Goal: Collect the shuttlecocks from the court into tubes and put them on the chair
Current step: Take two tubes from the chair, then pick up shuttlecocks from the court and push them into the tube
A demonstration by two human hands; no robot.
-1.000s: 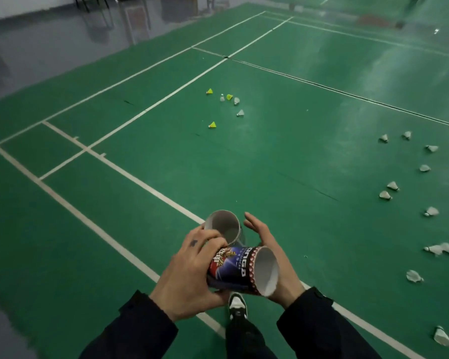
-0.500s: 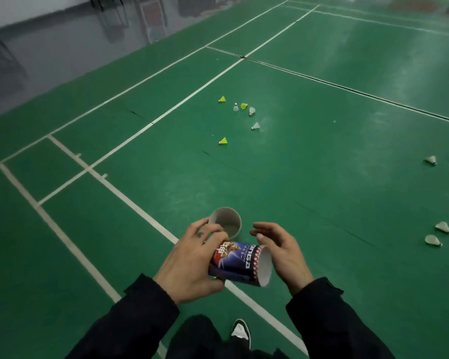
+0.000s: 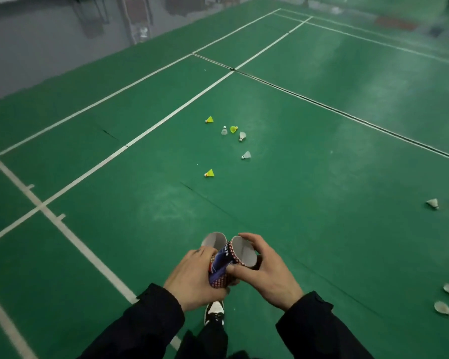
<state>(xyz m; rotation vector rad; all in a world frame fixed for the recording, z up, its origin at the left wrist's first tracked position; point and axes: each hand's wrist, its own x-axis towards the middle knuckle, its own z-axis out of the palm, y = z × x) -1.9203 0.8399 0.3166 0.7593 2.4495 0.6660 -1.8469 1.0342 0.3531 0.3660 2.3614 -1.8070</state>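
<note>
Between my hands, the printed blue cardboard tube [image 3: 224,265] points its open mouth forward-right, my right hand [image 3: 266,270] now gripping it alongside my left hand [image 3: 192,278].

White court lines [image 3: 94,171] cross green floor [image 3: 309,177]; black-white shoe [image 3: 214,310] below — grey surround [image 3: 36,60] beyond.

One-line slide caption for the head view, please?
Both hands hold two open tubes above the green court; shuttlecocks lie ahead.

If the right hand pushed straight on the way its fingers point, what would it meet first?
The right hand points left, fingers wrapped on the printed tube. Straight on, it would likely press that tube into the second tube and the left hand, though depth is unclear.
</note>
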